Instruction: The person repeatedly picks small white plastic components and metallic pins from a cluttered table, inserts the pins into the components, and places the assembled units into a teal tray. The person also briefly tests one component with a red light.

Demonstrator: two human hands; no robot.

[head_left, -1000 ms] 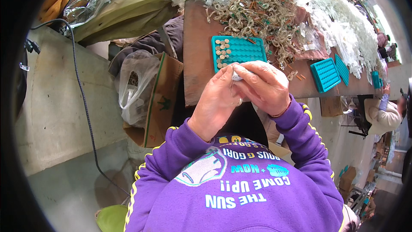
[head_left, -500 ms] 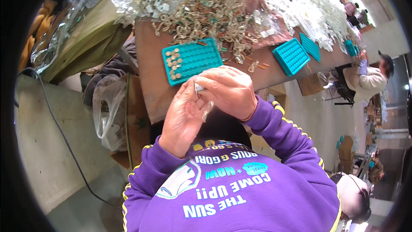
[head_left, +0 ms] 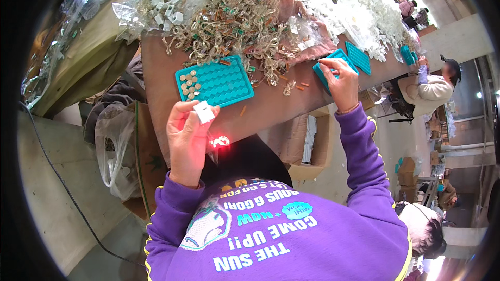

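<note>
My left hand (head_left: 185, 138) pinches a small white plastic battery case (head_left: 203, 113) between thumb and fingers, just in front of the near teal tray. Below the case a tangle of thin light string (head_left: 220, 141) glows red, tinting my fingers. My right hand (head_left: 341, 82) is over the stacked teal trays (head_left: 320, 75) to the right, its thumb and fingers curled together; whatever they hold, if anything, is too small to make out. The near teal tray (head_left: 226, 79) has rows of pockets, with several round button cells (head_left: 190, 84) at its left end.
A heap of tangled light strings (head_left: 234, 15) lies behind the tray, with white cases (head_left: 169, 10) to its left and white pieces (head_left: 359, 13) to its right. Orange strips (head_left: 243, 110) lie on the brown tabletop (head_left: 156, 83). A cardboard box (head_left: 323, 140) stands below. A person (head_left: 432, 86) sits at the far right.
My hands have parted: the left moved left with the battery case, the right moved right to the stacked trays. The light string now glows red.
</note>
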